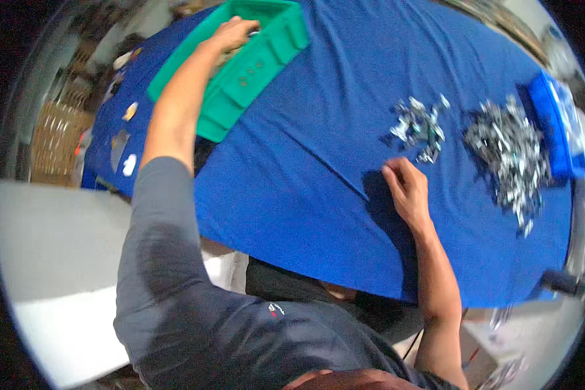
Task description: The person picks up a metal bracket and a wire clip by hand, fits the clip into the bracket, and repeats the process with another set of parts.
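Note:
My left hand point(233, 35) reaches over the long green plastic bin point(250, 88) at the upper left. Its fingers are closed on a small dark, shiny piece point(255, 30), too blurred to name. Lower in the middle right, my right hand point(408, 190) is held over the blue cloth with its fingers curled in. What it holds, if anything, is hidden. Just beyond that hand lies a small loose group of shiny metal pieces point(419, 127). A larger heap of similar silvery pieces point(508, 153) spreads farther to the right.
A blue cloth point(305, 175) with creases covers the table. At the far right edge stands a blue tray point(556, 127) with pale contents. Small scraps, including a white one point(129, 165), lie left of the green bin. A white surface point(58, 240) adjoins on the left.

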Motion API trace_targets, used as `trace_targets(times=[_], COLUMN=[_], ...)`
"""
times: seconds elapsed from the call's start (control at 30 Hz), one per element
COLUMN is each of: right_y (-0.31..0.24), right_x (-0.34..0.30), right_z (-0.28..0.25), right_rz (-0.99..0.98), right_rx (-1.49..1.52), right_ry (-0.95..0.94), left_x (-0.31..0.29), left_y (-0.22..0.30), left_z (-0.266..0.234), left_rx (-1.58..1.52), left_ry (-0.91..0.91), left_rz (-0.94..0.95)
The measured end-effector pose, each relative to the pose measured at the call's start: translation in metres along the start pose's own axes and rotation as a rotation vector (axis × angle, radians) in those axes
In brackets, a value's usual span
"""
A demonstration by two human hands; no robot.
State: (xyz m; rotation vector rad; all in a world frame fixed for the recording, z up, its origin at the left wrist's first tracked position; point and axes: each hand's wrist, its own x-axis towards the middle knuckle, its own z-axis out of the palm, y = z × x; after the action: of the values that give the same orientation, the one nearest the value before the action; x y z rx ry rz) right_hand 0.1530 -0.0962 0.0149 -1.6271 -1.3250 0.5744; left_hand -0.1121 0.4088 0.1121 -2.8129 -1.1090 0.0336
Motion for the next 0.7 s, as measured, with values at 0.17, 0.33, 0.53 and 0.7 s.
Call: trace_targets(times=[0.17, 0.33, 0.53, 0.7], right_y=[0.012, 0.016, 0.018, 0.017], right_x=[0.001, 0.002, -0.003, -0.004], right_z=[0.001, 0.007, 0.01, 0.009], right_rz=[-0.107, -0.145, -0.283, -0.282], right_rx=[0.034, 0.008, -0.099, -0.155], right_ry=[0.011, 0.02, 0.049, -0.004], left_x=[0.015, -0.002, 0.005, 0.022], left_y=[0.04, 0.008, 0.146, 0.331], left_z=[0.021, -0.021, -0.062, -0.025], left_rx=[-1.271, -0.259, -0.369, -0.52], left_ry=[-0.359, 0.05, 0.557, 0.248], left_rz=[-0.113, 0.211, 0.21, 0.325])
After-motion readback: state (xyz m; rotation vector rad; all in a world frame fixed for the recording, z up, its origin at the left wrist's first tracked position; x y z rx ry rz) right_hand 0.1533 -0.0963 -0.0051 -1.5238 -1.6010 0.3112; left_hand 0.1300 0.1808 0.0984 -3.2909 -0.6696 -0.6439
